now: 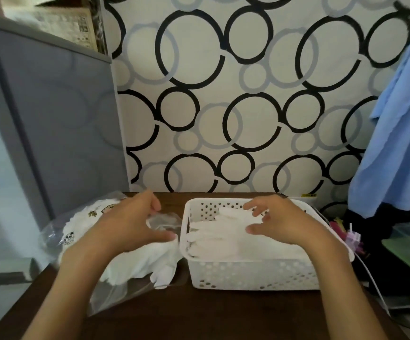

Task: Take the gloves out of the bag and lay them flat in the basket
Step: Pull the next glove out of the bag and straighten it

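On the dark wooden table (223,312), against circle-patterned wallpaper, a white perforated basket (255,273) stands to the right and a clear plastic bag (115,288) lies just beside it to the left. White gloves (226,233) already lie roughly flat inside the basket, while more gloves in the bag (140,263) remain bunched, one with its fingers trailing out of the mouth toward the basket wall. The left hand (128,224) hovers over the bag with fingers loosely curved and thumb reaching toward the bunch; whether it touches the cloth I cannot tell, and it has hold of nothing plainly. The right hand (282,222) hangs above the basket's gloves, fingers spread and relaxed, gripping nothing. Judging by this, one glove has just been laid and the task is partway done. Next comes pinching a glove from the bag, drawing it free of the plastic, and spreading it flat on the stack.
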{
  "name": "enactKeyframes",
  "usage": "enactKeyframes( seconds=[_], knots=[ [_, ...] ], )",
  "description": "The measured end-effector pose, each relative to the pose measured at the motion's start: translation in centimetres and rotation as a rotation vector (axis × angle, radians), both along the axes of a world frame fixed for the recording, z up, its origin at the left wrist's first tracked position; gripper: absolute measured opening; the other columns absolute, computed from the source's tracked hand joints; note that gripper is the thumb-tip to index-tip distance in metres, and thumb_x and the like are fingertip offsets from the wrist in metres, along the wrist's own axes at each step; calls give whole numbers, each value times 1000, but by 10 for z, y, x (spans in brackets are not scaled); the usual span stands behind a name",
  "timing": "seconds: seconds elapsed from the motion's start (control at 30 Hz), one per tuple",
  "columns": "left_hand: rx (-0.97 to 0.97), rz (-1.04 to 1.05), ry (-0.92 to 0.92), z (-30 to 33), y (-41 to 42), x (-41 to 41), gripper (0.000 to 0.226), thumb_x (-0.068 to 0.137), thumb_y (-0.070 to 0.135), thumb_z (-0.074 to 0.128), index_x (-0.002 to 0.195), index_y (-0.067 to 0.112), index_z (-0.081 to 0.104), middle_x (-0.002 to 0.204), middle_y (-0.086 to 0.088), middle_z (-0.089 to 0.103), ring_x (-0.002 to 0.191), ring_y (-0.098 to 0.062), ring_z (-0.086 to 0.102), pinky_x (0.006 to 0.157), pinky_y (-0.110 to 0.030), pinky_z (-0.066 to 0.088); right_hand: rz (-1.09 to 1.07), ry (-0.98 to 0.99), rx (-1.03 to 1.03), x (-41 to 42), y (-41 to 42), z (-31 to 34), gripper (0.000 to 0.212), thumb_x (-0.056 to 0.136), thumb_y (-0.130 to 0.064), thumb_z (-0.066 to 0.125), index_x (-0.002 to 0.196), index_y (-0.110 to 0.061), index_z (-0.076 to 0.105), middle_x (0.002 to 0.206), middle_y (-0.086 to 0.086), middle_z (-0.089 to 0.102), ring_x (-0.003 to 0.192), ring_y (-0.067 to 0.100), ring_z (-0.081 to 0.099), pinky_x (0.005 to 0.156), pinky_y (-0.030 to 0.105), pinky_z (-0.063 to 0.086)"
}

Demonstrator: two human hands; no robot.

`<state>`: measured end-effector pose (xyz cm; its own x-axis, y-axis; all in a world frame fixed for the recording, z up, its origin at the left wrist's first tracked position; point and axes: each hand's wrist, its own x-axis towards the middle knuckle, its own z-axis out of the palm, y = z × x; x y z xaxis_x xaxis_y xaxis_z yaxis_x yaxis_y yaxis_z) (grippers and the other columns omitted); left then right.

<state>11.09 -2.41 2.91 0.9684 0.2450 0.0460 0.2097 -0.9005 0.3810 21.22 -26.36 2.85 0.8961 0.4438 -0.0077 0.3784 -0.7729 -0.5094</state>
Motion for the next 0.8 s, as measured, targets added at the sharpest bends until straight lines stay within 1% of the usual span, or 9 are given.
enactKeyframes(
  seconds=[0.03, 0.1, 0.17, 0.23, 0.4, 0.53, 0.63, 0.7, 0.8],
  knots=[
    [52, 49, 95, -4, 9, -6, 52, 72, 51, 75, 107, 31, 42, 107, 15, 49, 101, -10, 53, 90, -33, 48, 42, -31, 9, -10, 13, 3, 44, 80, -32, 74, 121, -35, 57, 111, -13, 59, 99, 8, 56, 85, 29, 48],
    [83, 106, 216, -16, 20, -4, 43, 78, 45, 73, 105, 30, 44, 110, 13, 52, 105, -14, 53, 95, -36, 46, 129, -113, 34, -31, 37, 6, 36, 81, -33, 72, 115, -38, 61, 101, -17, 60, 95, 4, 57, 85, 30, 50],
    [66, 146, 174, -25, 31, -1, 21, 85, 29, 66, 93, 33, 47, 115, 5, 58, 107, -18, 55, 95, -37, 46, 213, -206, 46, -52, 62, 6, 26, 84, -33, 69, 109, -37, 65, 98, -17, 63, 91, 1, 56, 80, 23, 48],
    [36, 171, 108, -29, 41, 1, 24, 86, 15, 61, 79, 34, 47, 114, 3, 61, 105, -20, 57, 94, -38, 48, 247, -304, 20, -66, 83, -2, 21, 87, -33, 64, 108, -36, 67, 101, -16, 64, 92, 2, 55, 76, 19, 44],
    [-41, 124, 60, -21, 63, -10, 32, 84, 3, 63, 67, 29, 54, 102, 1, 67, 95, -18, 63, 83, -29, 53, 274, -469, -183, -75, 129, -22, 26, 91, -30, 61, 117, -30, 65, 117, -3, 63, 113, 18, 49, 97, 33, 34],
    [-135, 28, 33, -8, 71, -21, 32, 84, 4, 65, 67, 30, 59, 97, 3, 67, 86, -17, 64, 68, -21, 51, 258, -481, -274, -77, 147, -29, 33, 89, -28, 65, 121, -25, 59, 120, 3, 61, 109, 23, 57, 87, 32, 41],
    [-134, 2, 47, -4, 74, -27, 33, 85, 5, 66, 68, 34, 62, 95, 4, 69, 87, -18, 66, 74, -25, 55, 296, -561, -373, -72, 156, -38, 29, 91, -19, 61, 120, -22, 60, 117, 4, 62, 106, 24, 60, 78, 31, 40],
    [-146, -5, 54, -1, 74, -28, 32, 85, 6, 66, 69, 33, 62, 97, 5, 69, 84, -16, 65, 74, -28, 55, 325, -555, -342, -68, 157, -41, 23, 94, -20, 56, 115, -23, 63, 112, 4, 64, 100, 24, 61, 74, 31, 40],
    [-112, -27, 63, -1, 74, -27, 34, 83, 9, 69, 68, 39, 64, 95, 11, 71, 88, -8, 63, 80, -27, 52, 332, -382, -172, -63, 155, -35, 16, 91, -29, 60, 103, -29, 71, 104, -5, 65, 94, 17, 60, 74, 28, 42]
  ],
)
